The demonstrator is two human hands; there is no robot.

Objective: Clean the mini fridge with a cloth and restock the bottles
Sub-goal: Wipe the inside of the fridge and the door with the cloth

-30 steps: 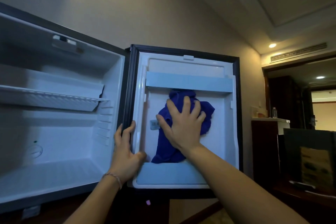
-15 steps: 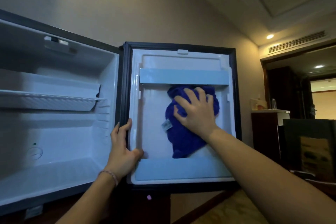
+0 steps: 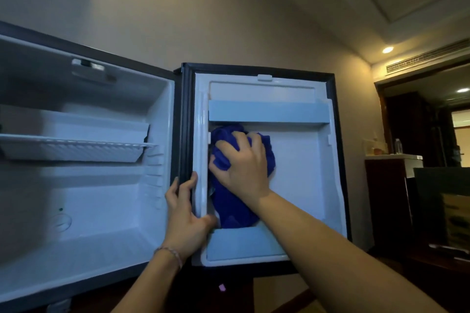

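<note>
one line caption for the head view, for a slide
Right hand wipes the open fridge door's inner panel with a blue cloth; left hand steadies the door's edge.

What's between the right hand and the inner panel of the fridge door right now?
The blue cloth: the right hand presses it against the door's inner panel, below the upper door shelf, as the head view shows.

Open mini fridge point(image 3: 106, 193) and its door point(image 3: 302, 173)

A white wire shelf point(image 3: 73, 147) spans the cabinet at left of frame; a blue cloth point(image 3: 230, 207) lies against the door's inner panel, centre.
</note>
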